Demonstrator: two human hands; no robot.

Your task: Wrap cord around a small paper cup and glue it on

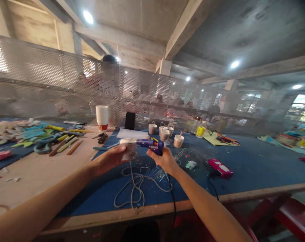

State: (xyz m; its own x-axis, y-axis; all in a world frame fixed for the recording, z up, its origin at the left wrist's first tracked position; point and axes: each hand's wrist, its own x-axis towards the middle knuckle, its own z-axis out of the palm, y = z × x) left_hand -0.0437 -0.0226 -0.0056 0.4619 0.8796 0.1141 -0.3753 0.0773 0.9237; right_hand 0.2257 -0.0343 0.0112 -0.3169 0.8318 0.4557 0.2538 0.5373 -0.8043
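My left hand (113, 156) is closed round a paper cup (128, 152) that lies tilted, its lower part wrapped in grey cord. From the cup a length of cord (132, 188) runs down and spreads in loose loops on the blue table mat (97, 195). In my right hand (165, 159) is a blue hot glue gun (149, 144), gripped by its handle. The gun's nozzle points left and meets or nearly meets the cup's side; I cannot tell whether it touches. A black cable hangs from beneath the right hand over the table edge.
Beyond my hands stand several small cord-wrapped cups (165, 134), a phone (130, 121) and a stack of paper cups (102, 117). Scissors (45, 144) and wooden tools lie left. At right are a pink box-like device (220, 168) and a yellow-labelled bottle (201, 130). A perforated screen (147, 87) closes off the back.
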